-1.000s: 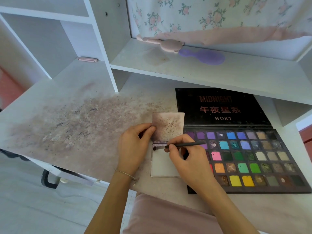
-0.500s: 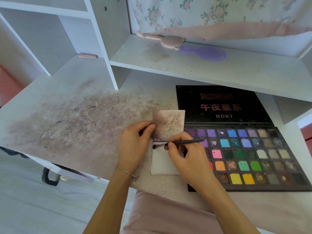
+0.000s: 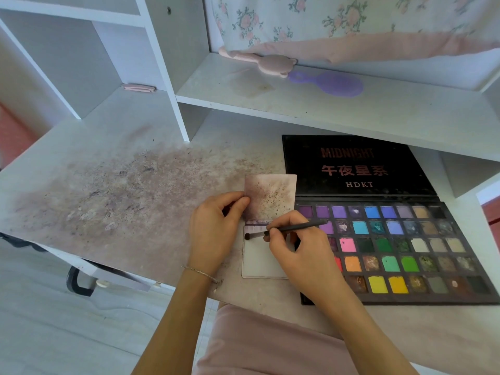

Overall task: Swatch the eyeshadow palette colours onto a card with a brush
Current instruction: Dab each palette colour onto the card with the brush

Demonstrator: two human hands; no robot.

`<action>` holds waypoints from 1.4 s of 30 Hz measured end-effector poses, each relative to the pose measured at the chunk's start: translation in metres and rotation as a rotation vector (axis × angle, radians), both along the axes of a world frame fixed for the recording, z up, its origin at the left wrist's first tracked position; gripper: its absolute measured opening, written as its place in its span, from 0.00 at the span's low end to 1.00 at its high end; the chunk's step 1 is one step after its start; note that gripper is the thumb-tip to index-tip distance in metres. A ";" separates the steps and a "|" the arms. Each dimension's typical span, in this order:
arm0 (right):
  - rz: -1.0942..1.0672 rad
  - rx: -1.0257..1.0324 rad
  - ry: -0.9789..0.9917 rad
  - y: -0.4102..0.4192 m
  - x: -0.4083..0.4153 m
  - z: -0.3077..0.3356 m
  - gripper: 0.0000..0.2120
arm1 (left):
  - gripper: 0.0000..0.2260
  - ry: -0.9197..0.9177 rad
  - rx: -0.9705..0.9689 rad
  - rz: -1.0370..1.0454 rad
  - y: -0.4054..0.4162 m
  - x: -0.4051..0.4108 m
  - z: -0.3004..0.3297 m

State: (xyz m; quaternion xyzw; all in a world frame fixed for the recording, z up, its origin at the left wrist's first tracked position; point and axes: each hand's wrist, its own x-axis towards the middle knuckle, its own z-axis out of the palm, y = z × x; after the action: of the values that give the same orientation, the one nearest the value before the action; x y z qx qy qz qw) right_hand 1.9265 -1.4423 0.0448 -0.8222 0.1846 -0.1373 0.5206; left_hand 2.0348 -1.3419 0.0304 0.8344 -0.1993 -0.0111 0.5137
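- The right hand (image 3: 300, 253) pinches a thin dark brush (image 3: 286, 230) between thumb and fingers, the handle pointing right over the palette (image 3: 400, 250), the bristle tip down at the left edge of the card (image 3: 259, 262).
- The card lies flat on the desk (image 3: 113, 207), just left of the palette, with a purple smear across its top.
- The left hand (image 3: 213, 228) holds a second, speckled card (image 3: 270, 197) by its left edge, thumb and forefinger curled on it; this card sits just above the white one.
- The palette lies open, lid (image 3: 354, 166) back flat, rows of coloured pans showing.
- The desk is stained with purplish powder.
- On the shelf (image 3: 311, 104) above lie a pink comb (image 3: 259, 62) and a purple brush (image 3: 332, 83).
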 end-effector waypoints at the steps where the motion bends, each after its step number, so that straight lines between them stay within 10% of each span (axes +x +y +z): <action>1: -0.002 -0.005 -0.005 0.000 0.000 0.000 0.08 | 0.07 0.001 0.000 -0.006 0.000 0.000 0.000; 42: -0.400 -0.023 -0.243 -0.054 -0.039 0.011 0.14 | 0.06 -0.034 -0.007 -0.001 0.000 0.001 0.000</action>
State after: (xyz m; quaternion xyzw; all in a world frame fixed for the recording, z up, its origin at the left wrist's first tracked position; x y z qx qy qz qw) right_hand 1.8873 -1.4963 0.0559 -0.7526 0.2781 -0.3379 0.4919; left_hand 2.0356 -1.3421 0.0302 0.8325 -0.2086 0.0035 0.5133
